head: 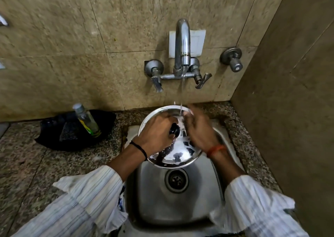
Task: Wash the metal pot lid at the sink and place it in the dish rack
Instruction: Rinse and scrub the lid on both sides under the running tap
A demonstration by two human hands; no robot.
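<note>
The round shiny metal pot lid (178, 153) is held over the steel sink (180, 206), under a thin stream of water from the tap (182, 43). My left hand (155, 133) grips the lid's black knob (174, 131). Lying spread on the lid's upper right part, blurred, my right hand (198, 126) has its fingers apart near where the water lands. No dish rack is in view.
A black tray (50, 137) on the granite counter at the left holds a clear soap bottle (86, 119) and a scrub pad (67, 131). Tap handles (202, 81) stick out from the tiled wall. A side wall closes the right.
</note>
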